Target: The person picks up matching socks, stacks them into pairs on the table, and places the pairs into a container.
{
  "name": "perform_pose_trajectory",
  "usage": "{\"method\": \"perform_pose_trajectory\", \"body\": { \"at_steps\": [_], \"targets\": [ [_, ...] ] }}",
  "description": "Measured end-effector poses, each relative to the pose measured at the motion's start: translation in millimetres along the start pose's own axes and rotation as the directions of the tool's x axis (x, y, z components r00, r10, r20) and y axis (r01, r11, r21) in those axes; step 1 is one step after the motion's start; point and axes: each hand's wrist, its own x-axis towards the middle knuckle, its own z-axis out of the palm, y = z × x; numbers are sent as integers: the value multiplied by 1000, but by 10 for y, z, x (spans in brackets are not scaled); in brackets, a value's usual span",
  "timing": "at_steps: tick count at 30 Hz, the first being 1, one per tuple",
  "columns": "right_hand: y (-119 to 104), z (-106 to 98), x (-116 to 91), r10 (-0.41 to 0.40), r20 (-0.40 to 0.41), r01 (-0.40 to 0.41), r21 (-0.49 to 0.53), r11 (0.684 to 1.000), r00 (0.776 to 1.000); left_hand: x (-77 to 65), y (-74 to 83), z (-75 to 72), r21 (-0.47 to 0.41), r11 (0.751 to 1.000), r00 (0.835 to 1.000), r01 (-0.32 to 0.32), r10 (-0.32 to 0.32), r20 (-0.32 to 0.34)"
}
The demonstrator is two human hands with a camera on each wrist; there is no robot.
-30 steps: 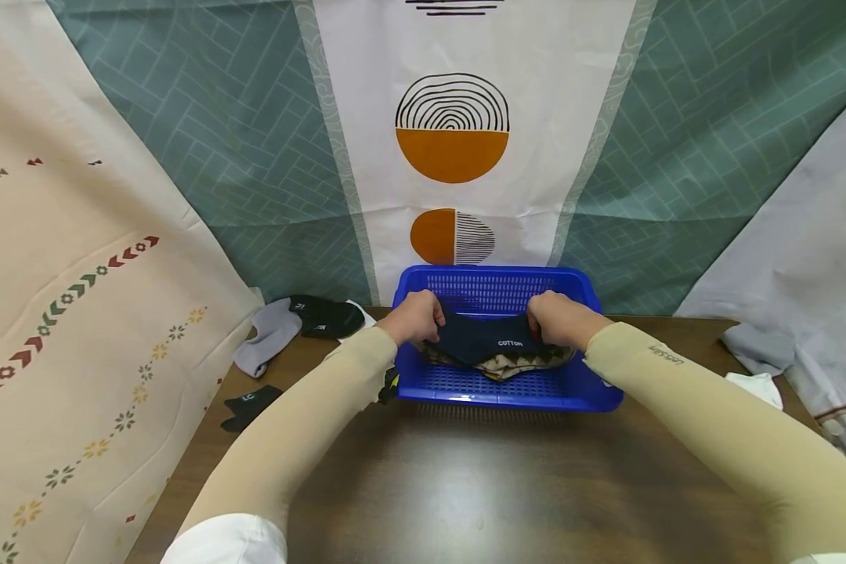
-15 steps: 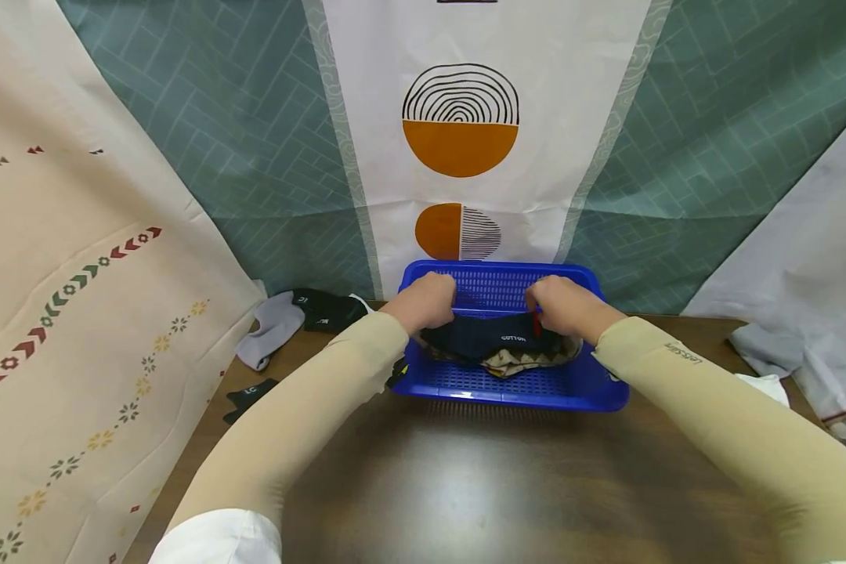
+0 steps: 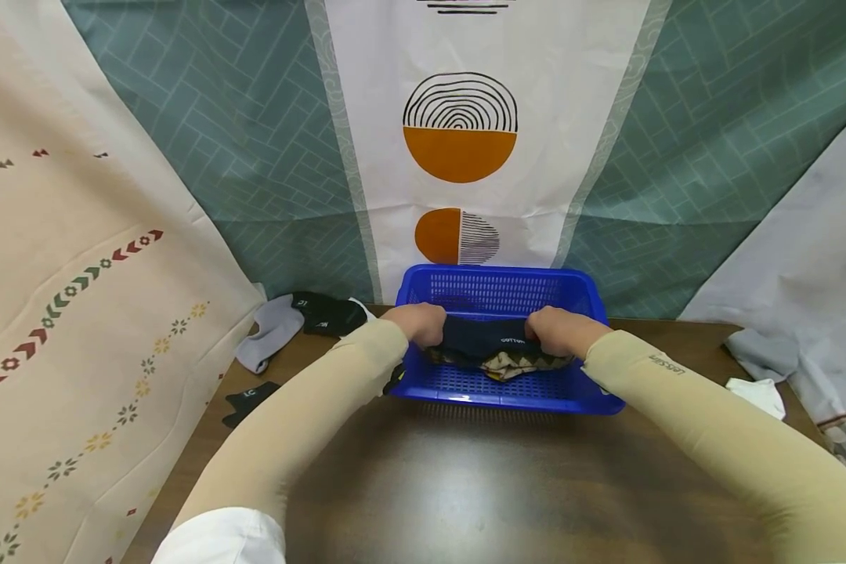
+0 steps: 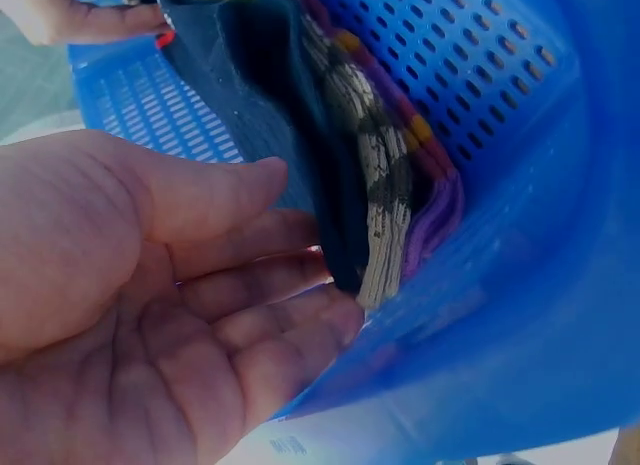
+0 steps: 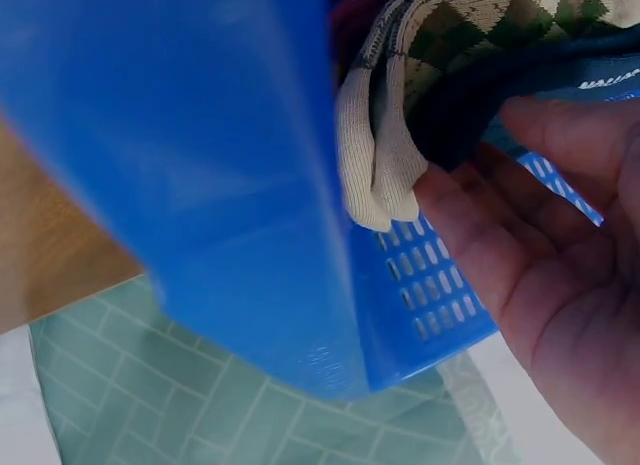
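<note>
A dark navy sock (image 3: 482, 335) marked COTTON lies folded in the blue plastic basket (image 3: 511, 403). At its left end my left hand (image 3: 423, 323) holds it, thumb and fingers (image 4: 225, 320) curled about the end. My right hand (image 3: 555, 329) pinches the other end; in the right wrist view the navy cloth runs between thumb and forefinger. Pressed against the navy sock is a cream patterned sock (image 3: 511, 364) with dark diamonds (image 5: 520, 20). The left wrist view also shows a purple striped sock (image 4: 435, 210) beside that one, near the basket wall.
Left of the basket lie a grey sock (image 3: 271, 333), a black sock (image 3: 327, 315) and a dark sock (image 3: 250, 401). On the right are a grey sock (image 3: 761, 352) and a white sock (image 3: 757, 395). Fabric curtains (image 3: 268, 157) hang round the brown table (image 3: 465, 486).
My left hand rose off the sock's left end half a second ago and has come back down onto it. The right hand has dipped slightly too. The sock stays in the basket.
</note>
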Motion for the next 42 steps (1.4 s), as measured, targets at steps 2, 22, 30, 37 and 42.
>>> {"method": "perform_pose_trajectory", "body": {
  "at_steps": [2, 22, 30, 37, 42],
  "targets": [
    [-2, -7, -8, -9, -19, 9, 14, 1000, 1000, -18, 0, -3, -17, 1000, 1000, 0, 0, 5],
    [-621, -238, -837, -75, -680, 126, 26, 992, 730, -999, 248, 144, -75, 898, 687, -433, 276, -672],
    [-844, 129, -1159, -116, -761, 250, 62, 966, 638, -1280, 237, 705, -153, 828, 605, -540, 255, -754],
    [-956, 602, -1233, -198, -698, 334, 62, 940, 688, -1278, 244, 1134, -165, 826, 628, -538, 263, -733],
    [-1002, 893, -1230, -197, -621, 346, 129, 929, 759, -1224, 269, 1341, -132, 847, 664, -516, 297, -686]
  ]
}}
